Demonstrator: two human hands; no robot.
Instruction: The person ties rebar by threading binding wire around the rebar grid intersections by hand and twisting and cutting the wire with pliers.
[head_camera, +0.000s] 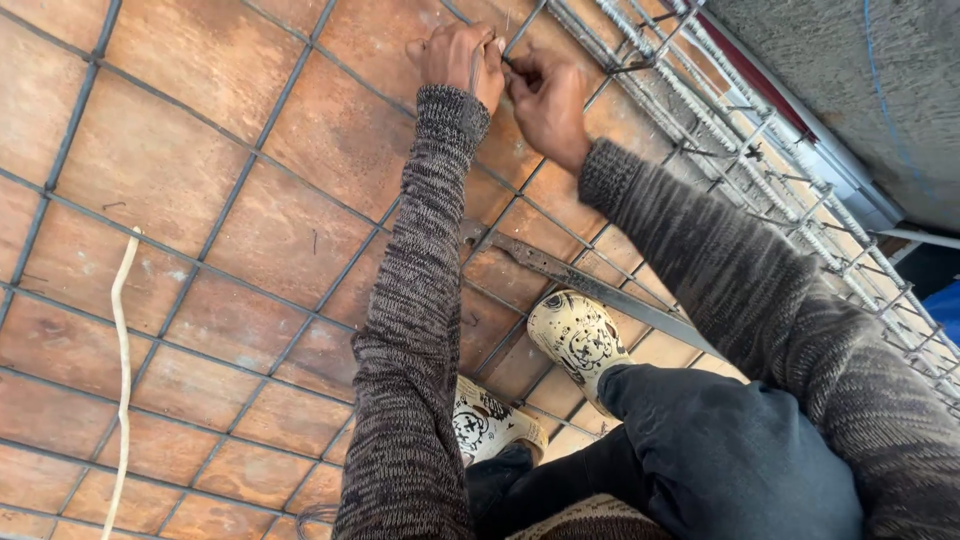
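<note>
Near the far edge of the brown plywood formwork deck (200, 190), a thin steel tie wire (510, 62) at a grey rebar grid (330, 280) crossing was pinched between the closed left hand (460, 55) and right hand (548, 100).

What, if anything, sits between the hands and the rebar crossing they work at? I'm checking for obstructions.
Nothing visible does. The left hand and right hand already meet at the grey steel rebar crossing over the rusty brown formwork panel, fingers closed around it.
</note>
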